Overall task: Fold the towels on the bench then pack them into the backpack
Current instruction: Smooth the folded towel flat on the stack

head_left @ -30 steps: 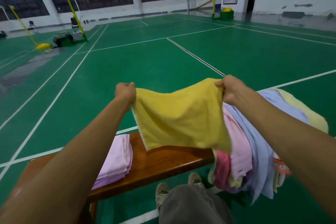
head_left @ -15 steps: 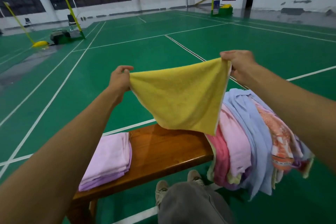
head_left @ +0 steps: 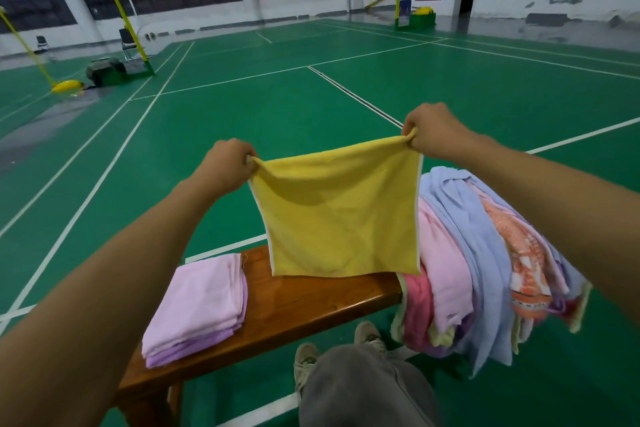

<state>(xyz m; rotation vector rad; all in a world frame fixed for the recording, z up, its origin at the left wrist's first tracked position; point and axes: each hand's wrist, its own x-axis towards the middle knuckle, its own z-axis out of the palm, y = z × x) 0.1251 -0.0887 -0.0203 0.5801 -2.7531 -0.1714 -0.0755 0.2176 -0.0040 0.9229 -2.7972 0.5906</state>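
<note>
A square yellow terry towel (head_left: pixel 341 215) is held up in the air above the polished brown wooden bench (head_left: pixel 304 305), pinched at its two upper corners so that it hangs flat and its edges can be squared, presumably before a fold is made. The left corner is nipped between the curled fingers and thumb of the left hand (head_left: pixel 227 163), and the right corner is gripped in the same closed pinch by the right hand (head_left: pixel 431 133), held a little higher, so the top edge is drawn taut and slopes up to the right. The lower hem hangs just above the bench top. On the left part of the bench a folded stack of pale pink and lilac towels (head_left: pixel 199 310) is laid, apparently as finished work, while a loose heap of unfolded blue, pink and orange-patterned towels (head_left: pixel 485 263) is draped over the right end, within reach. No backpack can be made out with certainty. The bench is set on a green sports-hall floor (head_left: pixel 277 114) marked with white court lines, with yellow net posts and white walls beyond.
</note>
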